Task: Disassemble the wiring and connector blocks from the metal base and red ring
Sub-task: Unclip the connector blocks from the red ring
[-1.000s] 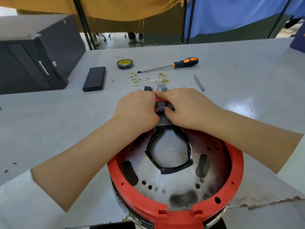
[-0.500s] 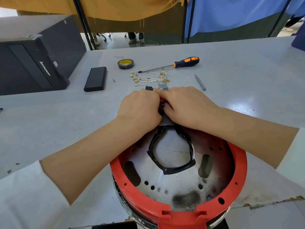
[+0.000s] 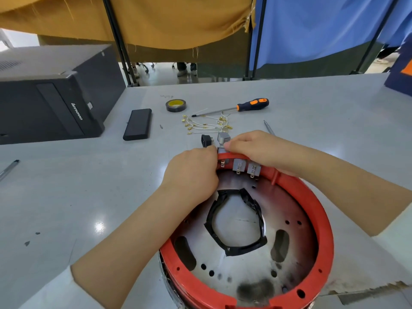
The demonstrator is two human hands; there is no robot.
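Red ring (image 3: 312, 198), glossy plastic, sitting on scorched perforated metal base (image 3: 287, 237) just below both hands. Left hand (image 3: 191, 172) and right hand (image 3: 252, 148) meeting at far rim, together pinching grey connector block (image 3: 221, 150). Two more grey blocks (image 3: 246, 169) with brass tabs showing under right hand. Loose white wires (image 3: 207, 124) lying beyond hands.

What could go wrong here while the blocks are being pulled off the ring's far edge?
1. Both hands, left hand and right hand, work one connector block on the red ring; if it pops free suddenly, it may hit the loose wires just beyond.
2. Neighbouring blocks show bare metal tabs that might nick fingers.
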